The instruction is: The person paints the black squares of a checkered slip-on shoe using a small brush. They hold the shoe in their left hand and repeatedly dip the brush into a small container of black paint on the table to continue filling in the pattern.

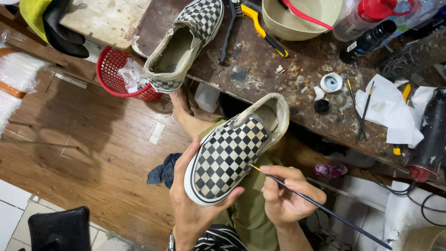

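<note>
**Shoe and brush in hand above a stained counter**

Clutter crowds the counter (260, 69) beyond both hands: a second checkered shoe (183, 44) at its edge, yellow-handled pliers (262, 28), a beige bowl (299, 18), a small white pot (331, 82), spare brushes (362, 111) and white paper (390, 109). A red mesh basket (111, 74) sits left of them. The left hand (190, 200) cups a checkered slip-on shoe (232, 153), canvas upper, white rubber sole. The right hand (285, 193) pinches a thin dark brush (320, 207), its tip touching the shoe's side. Below lies a wooden floor (93, 144).
</note>
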